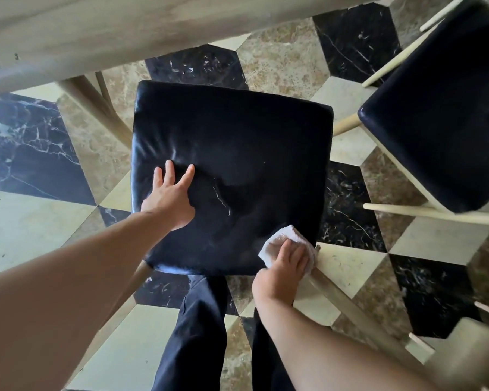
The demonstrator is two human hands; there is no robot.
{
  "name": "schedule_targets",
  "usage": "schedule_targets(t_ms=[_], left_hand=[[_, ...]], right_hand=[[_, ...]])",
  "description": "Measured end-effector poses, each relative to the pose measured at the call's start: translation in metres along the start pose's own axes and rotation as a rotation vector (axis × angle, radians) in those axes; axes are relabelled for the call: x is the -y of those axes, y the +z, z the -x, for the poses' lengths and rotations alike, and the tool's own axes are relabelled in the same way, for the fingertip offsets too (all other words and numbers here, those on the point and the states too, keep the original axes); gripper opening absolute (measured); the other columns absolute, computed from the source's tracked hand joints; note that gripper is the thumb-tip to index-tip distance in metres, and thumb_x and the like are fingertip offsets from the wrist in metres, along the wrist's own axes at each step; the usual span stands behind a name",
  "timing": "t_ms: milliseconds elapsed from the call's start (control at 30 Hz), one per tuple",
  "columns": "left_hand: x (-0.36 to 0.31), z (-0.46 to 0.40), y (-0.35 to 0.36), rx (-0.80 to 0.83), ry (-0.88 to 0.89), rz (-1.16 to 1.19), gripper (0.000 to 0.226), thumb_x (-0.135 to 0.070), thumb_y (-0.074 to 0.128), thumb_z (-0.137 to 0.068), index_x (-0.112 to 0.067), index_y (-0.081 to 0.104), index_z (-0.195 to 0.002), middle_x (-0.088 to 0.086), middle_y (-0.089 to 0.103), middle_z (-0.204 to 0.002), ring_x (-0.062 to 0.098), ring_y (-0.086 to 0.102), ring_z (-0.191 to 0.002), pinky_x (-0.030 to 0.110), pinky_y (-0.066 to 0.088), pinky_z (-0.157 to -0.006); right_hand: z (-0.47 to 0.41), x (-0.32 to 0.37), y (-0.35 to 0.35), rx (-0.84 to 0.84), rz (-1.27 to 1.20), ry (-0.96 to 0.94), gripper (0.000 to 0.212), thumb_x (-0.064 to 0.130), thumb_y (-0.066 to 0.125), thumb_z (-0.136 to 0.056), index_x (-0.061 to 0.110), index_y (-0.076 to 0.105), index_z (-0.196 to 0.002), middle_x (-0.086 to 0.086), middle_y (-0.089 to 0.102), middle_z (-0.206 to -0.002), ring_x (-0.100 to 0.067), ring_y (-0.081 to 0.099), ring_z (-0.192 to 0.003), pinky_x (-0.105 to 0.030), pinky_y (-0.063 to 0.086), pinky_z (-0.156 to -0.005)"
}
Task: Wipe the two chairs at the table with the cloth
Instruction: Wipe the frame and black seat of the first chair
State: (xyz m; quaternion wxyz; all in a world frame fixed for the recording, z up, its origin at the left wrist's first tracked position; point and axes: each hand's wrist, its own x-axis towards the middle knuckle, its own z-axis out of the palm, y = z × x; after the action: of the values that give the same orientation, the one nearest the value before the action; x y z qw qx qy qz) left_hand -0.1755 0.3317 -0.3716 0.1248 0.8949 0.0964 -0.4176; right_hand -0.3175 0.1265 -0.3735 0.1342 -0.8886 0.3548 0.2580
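Note:
A chair with a glossy black padded seat (237,153) and pale wooden legs stands right below me, in front of the table. My left hand (171,197) lies flat on the seat's near-left part, fingers spread, holding nothing. My right hand (287,266) presses a small white cloth (283,238) onto the seat's near-right corner, where it meets the wooden frame. A second chair with the same black seat (441,114) stands to the right, partly cut off by the frame edge.
The pale wooden table (124,29) runs across the top left, its leg (96,108) slanting down beside the first chair. The floor is marble in black, beige and cream tiles. My dark trouser legs (198,334) stand close behind the seat.

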Motion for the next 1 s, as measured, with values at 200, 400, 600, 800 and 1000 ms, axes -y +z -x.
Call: schedule_targets(t_ms=[200,400,600,800,1000], left_hand=[[0.028,0.012,-0.005,-0.141,0.167,-0.133,0.096,-0.008,0.054,-0.08,-0.044,0.01,-0.157,-0.001,-0.01,-0.168,0.029,0.017,-0.147,0.046,0.051,-0.096],[0.054,-0.012,-0.045,-0.181,0.063,0.135,0.084,-0.006,0.048,-0.082,-0.035,0.027,-0.157,0.0,0.024,-0.163,0.031,0.037,-0.139,0.043,0.045,-0.104],[0.053,-0.047,-0.1,-0.33,0.12,0.448,0.049,-0.045,0.027,-0.105,-0.034,0.046,-0.149,0.001,0.046,-0.155,0.021,0.045,-0.137,0.021,0.028,-0.098],[0.038,-0.063,-0.121,-0.246,0.167,0.501,0.056,-0.062,0.019,-0.102,-0.045,0.038,-0.152,-0.008,0.04,-0.159,0.018,0.034,-0.147,0.022,0.023,-0.108],[0.013,-0.075,-0.127,-0.138,0.085,0.348,0.055,-0.071,0.016,-0.099,-0.055,0.038,-0.147,0.001,0.046,-0.155,0.029,0.044,-0.137,0.032,0.032,-0.093]], right_hand=[[-0.071,0.059,-0.046,-0.078,-0.638,0.567,0.055,0.01,0.051,-0.087,0.006,0.048,-0.142,-0.014,0.044,-0.149,-0.033,0.039,-0.14,-0.044,0.028,-0.119],[-0.14,0.148,-0.084,-0.099,-0.162,0.227,0.068,0.018,0.047,-0.092,0.017,0.028,-0.158,-0.013,0.017,-0.166,-0.033,0.009,-0.154,-0.047,0.001,-0.124],[-0.137,0.208,-0.06,-0.158,0.147,-0.417,0.078,0.01,0.051,-0.088,0.015,0.02,-0.16,-0.015,0.007,-0.169,-0.032,0.0,-0.156,-0.047,-0.01,-0.122],[-0.108,0.237,-0.014,-0.149,0.202,-0.86,0.074,0.007,0.051,-0.088,0.016,0.028,-0.158,-0.011,0.015,-0.169,-0.032,0.005,-0.156,-0.048,0.001,-0.126],[-0.062,0.221,0.022,-0.051,0.22,-1.079,0.073,0.01,0.051,-0.09,0.018,0.029,-0.159,-0.006,0.018,-0.169,-0.027,0.008,-0.156,-0.043,-0.005,-0.126]])
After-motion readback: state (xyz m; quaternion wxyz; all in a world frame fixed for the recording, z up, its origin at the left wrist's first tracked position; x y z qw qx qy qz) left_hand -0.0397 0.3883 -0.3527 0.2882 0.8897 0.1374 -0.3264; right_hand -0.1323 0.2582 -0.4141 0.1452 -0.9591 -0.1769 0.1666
